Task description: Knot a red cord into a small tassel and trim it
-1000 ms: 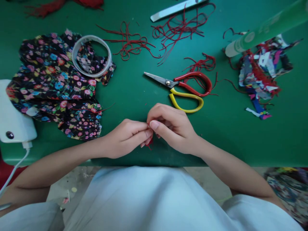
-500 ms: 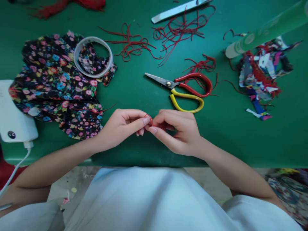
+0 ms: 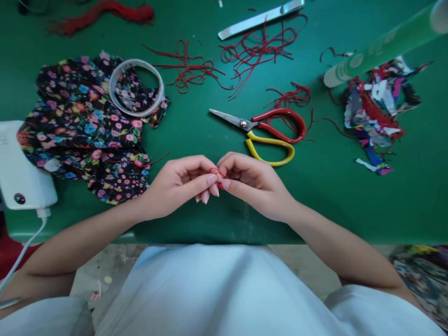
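A thin red cord point(image 3: 220, 185) is pinched between my two hands, with a small loop of it over the fingertips. My left hand point(image 3: 185, 182) is closed on the cord, thumb against forefinger. My right hand point(image 3: 254, 186) also grips it in a pinch, its fingertips touching those of the left. Most of the cord is hidden by the fingers. Just beyond the right hand lie scissors point(image 3: 244, 123) with one red and one yellow handle, blades pointing left. Floral black fabric point(image 3: 80, 126) lies left of my left hand, with a loose red thread point(image 3: 159, 159) across it.
A tape roll point(image 3: 112, 88) rests on the fabric, and a white power bank point(image 3: 26, 168) with a cable lies beside it. Tangled red cords point(image 3: 261, 49), metal tweezers point(image 3: 261, 21) and a red bundle point(image 3: 105, 11) are farther back. A green tube point(image 3: 381, 44) stands by fabric scraps point(image 3: 378, 121) at right.
My right hand's fingers have shifted in and up over the left fingertips. The red loop now spreads wider over them. The view has tilted slightly; the table things lie still.
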Action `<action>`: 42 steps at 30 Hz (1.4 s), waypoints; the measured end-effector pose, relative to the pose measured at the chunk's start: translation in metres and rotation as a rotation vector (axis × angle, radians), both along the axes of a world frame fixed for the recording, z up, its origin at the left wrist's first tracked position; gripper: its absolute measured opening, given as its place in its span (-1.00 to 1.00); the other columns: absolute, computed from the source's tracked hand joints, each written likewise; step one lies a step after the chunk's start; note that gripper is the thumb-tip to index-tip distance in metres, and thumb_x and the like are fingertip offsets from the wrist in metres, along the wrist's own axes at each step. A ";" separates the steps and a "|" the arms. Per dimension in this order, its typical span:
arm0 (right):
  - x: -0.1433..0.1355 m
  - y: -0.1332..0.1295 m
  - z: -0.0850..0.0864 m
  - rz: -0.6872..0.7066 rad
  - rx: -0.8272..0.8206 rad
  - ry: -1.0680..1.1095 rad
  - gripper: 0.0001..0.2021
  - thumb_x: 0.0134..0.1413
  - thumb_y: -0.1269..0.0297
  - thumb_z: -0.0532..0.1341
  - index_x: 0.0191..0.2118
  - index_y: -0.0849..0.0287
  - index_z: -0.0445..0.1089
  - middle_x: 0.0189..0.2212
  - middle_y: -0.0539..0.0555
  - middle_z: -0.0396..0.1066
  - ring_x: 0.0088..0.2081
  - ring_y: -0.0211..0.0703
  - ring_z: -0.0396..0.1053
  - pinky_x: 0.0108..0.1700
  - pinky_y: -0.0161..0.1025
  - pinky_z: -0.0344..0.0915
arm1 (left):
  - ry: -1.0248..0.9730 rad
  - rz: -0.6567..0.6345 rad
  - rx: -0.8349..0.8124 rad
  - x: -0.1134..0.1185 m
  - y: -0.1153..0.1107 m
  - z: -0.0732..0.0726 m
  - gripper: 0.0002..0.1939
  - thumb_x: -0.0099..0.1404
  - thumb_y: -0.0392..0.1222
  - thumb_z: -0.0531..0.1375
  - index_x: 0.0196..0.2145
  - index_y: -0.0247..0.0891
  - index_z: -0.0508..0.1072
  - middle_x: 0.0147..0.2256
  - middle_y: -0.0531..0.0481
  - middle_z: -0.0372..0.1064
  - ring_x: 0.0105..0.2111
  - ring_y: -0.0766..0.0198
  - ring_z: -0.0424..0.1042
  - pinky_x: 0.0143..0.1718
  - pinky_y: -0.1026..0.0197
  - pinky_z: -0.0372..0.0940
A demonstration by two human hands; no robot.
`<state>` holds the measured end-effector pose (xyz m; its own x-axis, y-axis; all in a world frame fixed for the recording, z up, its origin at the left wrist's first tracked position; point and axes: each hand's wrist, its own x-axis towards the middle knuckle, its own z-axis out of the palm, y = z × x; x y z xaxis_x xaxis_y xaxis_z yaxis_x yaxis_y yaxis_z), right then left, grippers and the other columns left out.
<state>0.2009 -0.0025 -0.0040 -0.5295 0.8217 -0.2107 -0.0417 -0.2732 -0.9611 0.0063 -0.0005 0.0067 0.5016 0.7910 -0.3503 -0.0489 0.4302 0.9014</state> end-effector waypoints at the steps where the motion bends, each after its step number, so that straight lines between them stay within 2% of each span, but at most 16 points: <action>1: 0.000 0.000 0.000 0.006 -0.013 0.004 -0.89 0.18 0.31 0.21 -0.32 0.24 0.31 -0.37 0.01 0.32 -0.40 -0.34 0.28 -0.36 -0.33 0.21 | 0.000 -0.001 0.013 0.001 -0.001 0.000 -0.88 0.34 -0.22 0.24 -0.33 -0.32 0.46 -0.48 0.05 0.49 -0.58 0.45 0.42 -0.56 0.43 0.35; 3: 0.000 0.000 -0.001 0.011 -0.031 0.011 -0.89 0.19 0.32 0.20 -0.32 0.24 0.31 -0.39 0.01 0.31 -0.40 -0.33 0.27 -0.36 -0.34 0.21 | 0.004 0.024 0.064 0.002 -0.002 0.000 -0.90 0.35 -0.24 0.22 -0.32 -0.32 0.46 -0.48 0.05 0.47 -0.58 0.46 0.43 -0.55 0.43 0.37; 8: 0.000 0.000 -0.002 0.012 0.009 -0.002 -0.88 0.19 0.30 0.21 -0.31 0.24 0.33 -0.35 0.03 0.32 -0.35 -0.32 0.29 -0.32 -0.34 0.24 | 0.036 0.138 0.328 0.004 -0.006 -0.005 -0.94 0.34 -0.32 0.22 -0.30 -0.28 0.52 -0.36 0.06 0.41 -0.59 0.51 0.44 -0.59 0.45 0.36; 11: 0.000 0.000 -0.001 0.015 0.027 -0.004 -0.86 0.20 0.27 0.22 -0.31 0.25 0.35 -0.34 0.04 0.34 -0.33 -0.31 0.31 -0.29 -0.34 0.27 | 0.102 0.144 0.422 0.002 -0.008 -0.008 -0.92 0.34 -0.30 0.23 -0.29 -0.26 0.55 -0.35 0.05 0.42 -0.61 0.51 0.45 -0.63 0.47 0.34; 18: -0.003 -0.003 0.000 -0.065 -0.150 0.134 -0.86 0.25 0.25 0.22 -0.22 0.23 0.34 -0.38 0.01 0.43 -0.33 -0.36 0.41 -0.28 -0.39 0.34 | 0.242 0.153 0.624 -0.003 -0.007 -0.009 -0.83 0.33 -0.36 0.22 -0.21 -0.20 0.60 -0.33 0.03 0.49 -0.59 0.51 0.44 -0.62 0.49 0.34; 24: -0.005 -0.002 0.002 -0.089 -0.118 0.063 -0.74 0.09 0.16 0.37 -0.24 0.24 0.40 -0.40 0.01 0.45 -0.37 -0.34 0.42 -0.32 -0.39 0.34 | 0.237 0.132 0.705 -0.003 -0.006 -0.009 -0.80 0.31 -0.38 0.24 -0.18 -0.17 0.61 -0.39 0.07 0.52 -0.61 0.54 0.42 -0.58 0.51 0.33; 28: -0.004 0.000 0.001 -0.084 -0.118 0.041 -0.75 0.02 0.17 0.41 -0.33 0.25 0.44 -0.45 0.00 0.45 -0.44 -0.36 0.38 -0.40 -0.40 0.30 | 0.204 0.117 0.657 -0.002 -0.007 -0.008 -0.78 0.30 -0.40 0.24 -0.18 -0.17 0.61 -0.41 0.08 0.51 -0.62 0.54 0.42 -0.58 0.51 0.33; 33: -0.002 0.002 0.000 -0.065 -0.165 0.116 -0.72 -0.05 0.15 0.45 -0.43 0.25 0.44 -0.48 0.02 0.46 -0.44 -0.30 0.42 -0.40 -0.36 0.33 | 0.071 0.097 0.422 -0.001 -0.008 -0.005 -0.80 0.31 -0.40 0.22 -0.23 -0.18 0.62 -0.46 0.10 0.46 -0.67 0.53 0.40 -0.69 0.52 0.26; 36: 0.000 0.004 0.002 -0.047 -0.140 0.083 -0.71 -0.07 0.14 0.45 -0.45 0.25 0.42 -0.50 0.01 0.44 -0.46 -0.32 0.37 -0.43 -0.36 0.28 | 0.030 0.090 0.235 0.000 -0.008 -0.004 -0.89 0.32 -0.25 0.26 -0.28 -0.18 0.63 -0.51 0.10 0.45 -0.72 0.52 0.35 -0.76 0.51 0.20; 38: 0.002 0.004 0.003 -0.037 -0.116 0.075 -0.70 -0.04 0.14 0.44 -0.45 0.25 0.40 -0.50 0.00 0.42 -0.46 -0.34 0.33 -0.42 -0.36 0.24 | 0.021 0.084 0.143 0.001 -0.008 -0.004 -0.88 0.30 -0.13 0.30 -0.29 -0.17 0.64 -0.54 0.10 0.45 -0.75 0.52 0.31 -0.79 0.49 0.17; 40: 0.003 0.004 0.003 -0.029 -0.121 0.105 -0.71 0.02 0.13 0.40 -0.42 0.24 0.37 -0.48 -0.01 0.38 -0.44 -0.35 0.30 -0.39 -0.36 0.23 | 0.013 0.089 0.095 0.001 -0.007 -0.005 -0.84 0.27 -0.06 0.32 -0.29 -0.17 0.64 -0.55 0.09 0.45 -0.76 0.53 0.27 -0.80 0.48 0.15; 42: 0.004 0.004 0.003 -0.016 -0.159 0.154 -0.72 0.08 0.13 0.36 -0.38 0.22 0.34 -0.44 -0.01 0.35 -0.40 -0.34 0.28 -0.35 -0.35 0.24 | -0.011 0.111 0.080 0.001 -0.006 -0.007 -0.86 0.26 -0.08 0.34 -0.30 -0.16 0.65 -0.55 0.09 0.45 -0.76 0.54 0.27 -0.79 0.48 0.16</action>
<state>0.2047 0.0015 -0.0014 -0.5522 0.7933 -0.2564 -0.1899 -0.4191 -0.8879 0.0070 -0.0068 0.0001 0.4131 0.8670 -0.2787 -0.1017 0.3481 0.9319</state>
